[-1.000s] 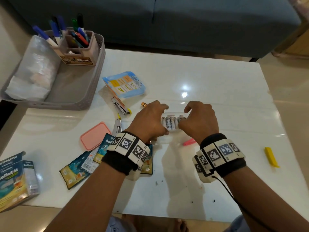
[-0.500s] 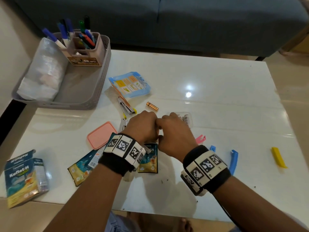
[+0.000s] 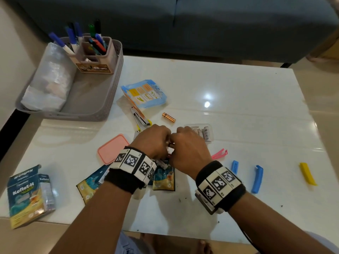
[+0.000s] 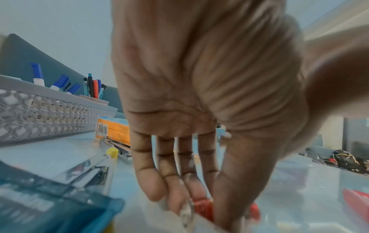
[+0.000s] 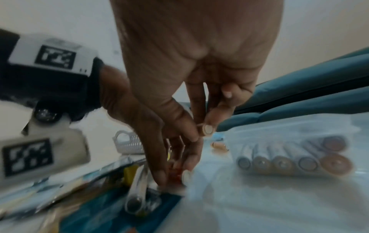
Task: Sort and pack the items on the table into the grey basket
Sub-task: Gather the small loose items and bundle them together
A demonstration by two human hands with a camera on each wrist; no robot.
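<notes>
The grey basket (image 3: 113, 99) stands at the table's far left and holds a pen holder (image 3: 95, 55) and a clear plastic bag (image 3: 49, 79). My left hand (image 3: 161, 142) and right hand (image 3: 180, 143) meet knuckle to knuckle over the teal sachets (image 3: 164, 178). In the right wrist view my right fingers pinch a small loose battery (image 5: 207, 130). My left thumb and fingers pinch a small red item (image 4: 203, 208), seemingly a battery; it is blurred. A clear pack of batteries (image 3: 203, 133) lies just beyond my right hand. A copper battery (image 3: 168, 117) lies loose farther back.
A stapler (image 3: 139, 119), a blue packet (image 3: 145, 93) and a pink lid (image 3: 111, 151) lie left of my hands. A Koflet-H box (image 3: 29, 195) sits at the near left edge. Pink (image 3: 219, 154), blue (image 3: 257, 181) and yellow (image 3: 307, 174) clips lie to the right.
Both hands left the battery pack and drew back toward me and to the left. They now meet over the sachets, and the pack lies uncovered.
</notes>
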